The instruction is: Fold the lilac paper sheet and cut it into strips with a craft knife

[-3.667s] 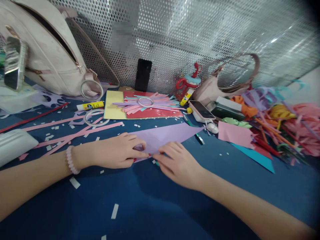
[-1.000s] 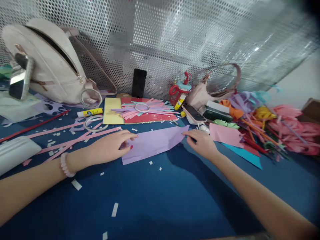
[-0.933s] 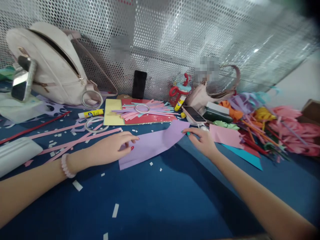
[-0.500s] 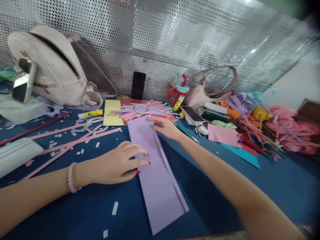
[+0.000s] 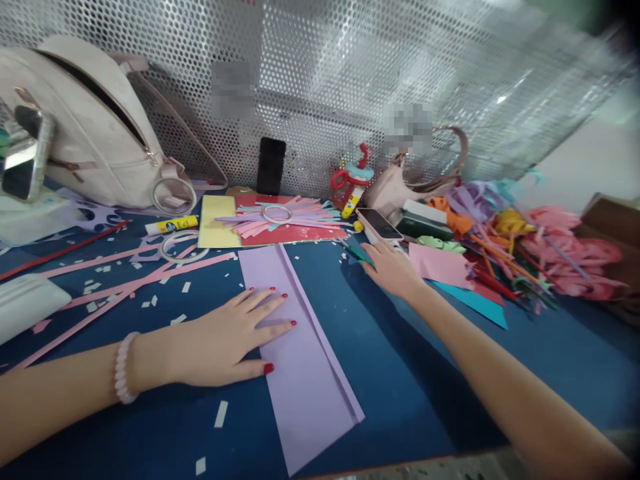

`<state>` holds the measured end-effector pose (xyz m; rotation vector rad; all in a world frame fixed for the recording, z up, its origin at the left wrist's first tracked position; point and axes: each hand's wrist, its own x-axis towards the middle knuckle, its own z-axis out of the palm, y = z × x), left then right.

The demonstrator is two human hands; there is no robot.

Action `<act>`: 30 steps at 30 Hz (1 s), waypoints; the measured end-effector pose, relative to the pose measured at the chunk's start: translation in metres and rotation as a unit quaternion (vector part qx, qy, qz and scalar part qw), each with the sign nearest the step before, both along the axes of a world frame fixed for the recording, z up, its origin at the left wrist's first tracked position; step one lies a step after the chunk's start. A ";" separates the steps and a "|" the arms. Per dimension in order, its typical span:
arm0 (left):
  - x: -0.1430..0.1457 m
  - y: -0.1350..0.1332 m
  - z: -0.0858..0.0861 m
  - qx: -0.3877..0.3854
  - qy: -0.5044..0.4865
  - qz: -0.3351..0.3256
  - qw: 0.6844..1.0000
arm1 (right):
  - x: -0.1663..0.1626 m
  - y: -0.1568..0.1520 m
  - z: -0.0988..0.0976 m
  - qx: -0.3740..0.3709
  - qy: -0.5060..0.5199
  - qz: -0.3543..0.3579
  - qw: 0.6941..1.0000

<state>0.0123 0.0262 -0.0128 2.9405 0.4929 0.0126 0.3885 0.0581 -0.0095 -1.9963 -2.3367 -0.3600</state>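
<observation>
A long sheet of purple paper (image 5: 305,380) lies on the blue table, a narrow folded strip running down its right edge. Across its left side my left hand (image 5: 245,333) is laid flat, fingers spread and holding nothing. My right hand (image 5: 393,270) is off the paper, to the right, its fingertips closed around a slim green pen-like tool (image 5: 358,253). The fingers hide part of that tool, so its exact kind is unclear. Just behind the right hand lies a phone (image 5: 380,225).
Behind the paper, a tape roll (image 5: 277,213) sits on paper strips over a red sheet (image 5: 320,232). A glue stick (image 5: 173,225), pink strips (image 5: 115,291) and white scraps lie left. A backpack (image 5: 100,133) stands back left; pink paper (image 5: 435,265) and coloured bundles (image 5: 555,250) lie right.
My right hand has let go of the paper's far edge and moved right onto the green tool. My left hand has flattened and spread its fingers on the paper. The view has shifted slightly.
</observation>
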 end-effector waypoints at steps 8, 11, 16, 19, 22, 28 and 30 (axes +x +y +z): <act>0.008 -0.015 -0.006 0.020 -0.007 0.049 0.999 | 0.008 0.002 -0.011 -0.038 -0.040 0.010 0.998; 0.011 -0.011 -0.006 0.032 -0.035 0.050 0.998 | 0.012 0.002 -0.010 -0.039 -0.019 0.021 0.999; 0.021 -0.013 -0.002 0.038 -0.048 0.035 0.998 | 0.015 -0.029 -0.003 -0.041 0.033 0.037 0.998; 0.029 -0.015 0.001 0.019 -0.033 0.037 0.999 | 0.012 -0.078 0.004 -0.049 0.062 0.043 0.996; 0.042 -0.009 0.004 0.006 -0.004 0.026 1.000 | -0.001 -0.140 0.011 -0.057 0.136 0.079 0.986; 0.077 0.012 0.013 0.005 -0.008 -0.138 0.990 | -0.040 -0.237 0.029 -0.163 0.203 0.158 0.952; 0.085 0.008 0.013 0.011 -0.012 -0.177 0.984 | -0.052 -0.252 0.033 -0.170 0.201 0.168 0.950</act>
